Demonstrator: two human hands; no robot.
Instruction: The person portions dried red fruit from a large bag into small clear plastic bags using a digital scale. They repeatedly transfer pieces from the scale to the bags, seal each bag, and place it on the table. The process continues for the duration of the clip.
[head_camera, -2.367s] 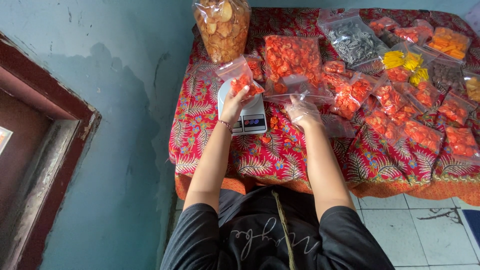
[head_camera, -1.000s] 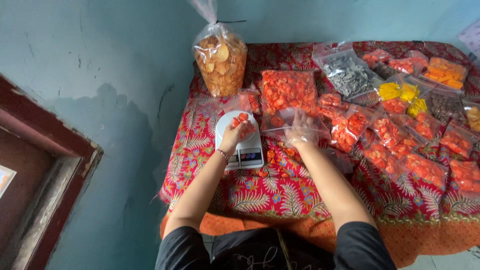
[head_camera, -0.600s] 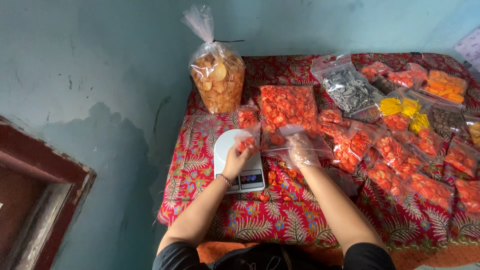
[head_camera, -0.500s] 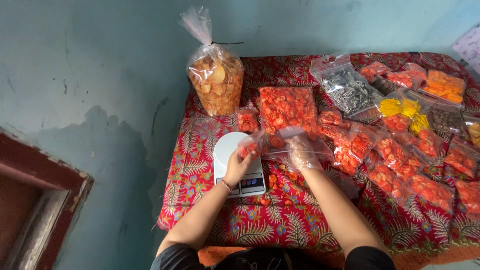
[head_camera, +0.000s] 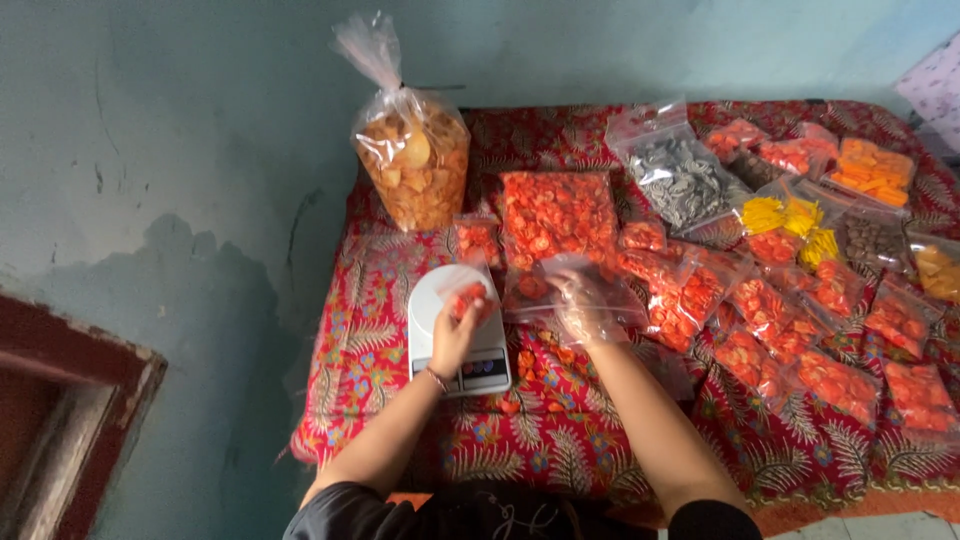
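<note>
The left hand holds a small bag of orange snacks over a white scale. The gloved right hand rests on a big orange bag beside it, on the red cloth

Small bag of red snacks over a white kitchen scale

The small clear bag holds a few orange-red pieces and sits just above the round plate of the white scale, which lies flat on the red patterned cloth. A larger clear bag lies just right of the scale, crumpled and mostly empty.
</note>
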